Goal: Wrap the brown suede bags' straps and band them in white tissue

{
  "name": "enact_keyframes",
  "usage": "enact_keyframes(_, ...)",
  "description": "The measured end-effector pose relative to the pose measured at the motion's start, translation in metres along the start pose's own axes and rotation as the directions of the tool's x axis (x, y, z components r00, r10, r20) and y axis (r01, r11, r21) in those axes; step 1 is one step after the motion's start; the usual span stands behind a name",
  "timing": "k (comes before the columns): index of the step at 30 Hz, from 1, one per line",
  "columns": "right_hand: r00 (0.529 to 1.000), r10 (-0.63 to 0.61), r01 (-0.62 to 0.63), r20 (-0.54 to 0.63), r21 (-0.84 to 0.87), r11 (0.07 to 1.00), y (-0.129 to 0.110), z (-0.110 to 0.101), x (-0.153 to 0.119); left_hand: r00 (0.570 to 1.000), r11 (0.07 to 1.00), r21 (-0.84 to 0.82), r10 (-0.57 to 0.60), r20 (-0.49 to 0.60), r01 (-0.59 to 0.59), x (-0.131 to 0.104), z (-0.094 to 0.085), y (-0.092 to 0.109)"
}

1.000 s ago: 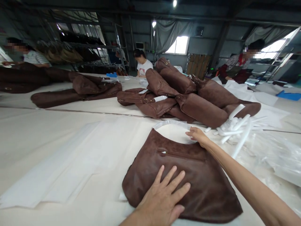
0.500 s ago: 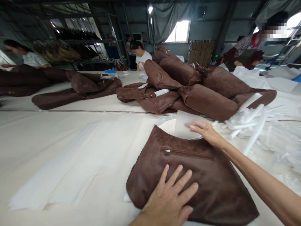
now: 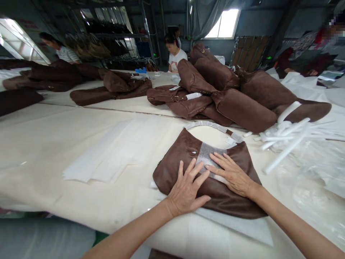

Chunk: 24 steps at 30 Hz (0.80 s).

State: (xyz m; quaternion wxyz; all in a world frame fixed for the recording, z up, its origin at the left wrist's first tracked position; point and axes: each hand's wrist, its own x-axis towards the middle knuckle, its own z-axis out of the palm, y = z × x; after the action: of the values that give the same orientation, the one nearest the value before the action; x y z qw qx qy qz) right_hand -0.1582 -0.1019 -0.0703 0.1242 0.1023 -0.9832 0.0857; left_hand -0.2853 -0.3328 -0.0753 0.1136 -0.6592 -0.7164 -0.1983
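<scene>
A brown leather bag (image 3: pixel 167 172) lies flat on the pale table in front of me, its wrapped handle (image 3: pixel 207 124) arched beyond its top edge. Across the bag's upper middle lies a thin translucent sheet (image 3: pixel 208 153), partly covering the zipper. My left hand (image 3: pixel 188 187) rests with fingers spread on the leather and the sheet's lower left edge. On the sheet's right part my right hand (image 3: pixel 233 171) lies flat, fingers apart. Beneath the bag, a white sheet (image 3: pixel 242 226) sticks out at the near edge.
Stacked white sheets (image 3: pixel 102 154) lie left of the bag. Several brown bags (image 3: pixel 245 108) are piled beyond it. White foam-like strips (image 3: pixel 288 140) and clear plastic (image 3: pixel 318 172) lie to the right. People stand or sit across the table, one in a white shirt (image 3: pixel 178 59).
My right hand has come down from above the handle onto the bag, and the thin sheet now lies across the leather. The view has shifted, showing the table's near edge.
</scene>
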Motion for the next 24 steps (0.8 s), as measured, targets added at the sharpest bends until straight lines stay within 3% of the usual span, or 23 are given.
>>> enact_keyframes(4, 1.0, 0.003, -0.003, -0.004, 0.0, 1.0, 0.0, -0.006, 0.002, 0.977, 1.0, 0.013, 0.005, 0.211, -0.008, 0.008, -0.007, 0.003)
enact_keyframes(6, 1.0, 0.019, -0.018, -0.023, 0.022, 1.0, -0.01, -0.012, -0.002, 0.964, 1.0, 0.0, 0.028, 0.264, -0.029, 0.012, -0.011, 0.003)
enact_keyframes(8, 0.995, 0.031, -0.024, -0.091, 0.074, 0.997, -0.031, -0.019, -0.015, 0.96, 0.999, -0.003, 0.039, 0.276, -0.04, 0.014, -0.012, 0.004)
enact_keyframes(11, 0.98, 0.032, 0.006, -0.198, 0.189, 0.982, -0.081, -0.026, -0.049, 0.957, 0.999, -0.007, 0.042, 0.287, -0.042, 0.014, -0.011, 0.004)
enact_keyframes(13, 0.991, -0.012, 0.041, -0.13, 0.229, 0.973, -0.117, -0.025, -0.075, 0.957, 0.999, -0.011, 0.039, 0.287, -0.037, 0.015, -0.01, 0.004)
enact_keyframes(15, 0.997, -0.059, 0.048, 0.042, 0.221, 0.974, -0.144, -0.018, -0.098, 0.958, 0.999, -0.011, 0.037, 0.285, -0.036, 0.016, -0.01, 0.004)
enact_keyframes(18, 0.969, -0.061, 0.02, 0.239, 0.17, 0.985, -0.164, -0.001, -0.116, 0.953, 0.999, -0.009, 0.034, 0.3, -0.033, 0.019, -0.011, 0.004)
enact_keyframes(21, 0.967, -0.022, -0.006, 0.252, 0.109, 0.994, -0.167, 0.015, -0.119, 0.945, 0.999, -0.011, 0.032, 0.327, -0.03, 0.021, -0.012, 0.004)
enact_keyframes(24, 0.989, -0.001, -0.009, 0.151, 0.065, 0.998, -0.171, 0.028, -0.112, 0.94, 1.0, -0.012, 0.028, 0.339, -0.026, 0.023, -0.012, 0.005)
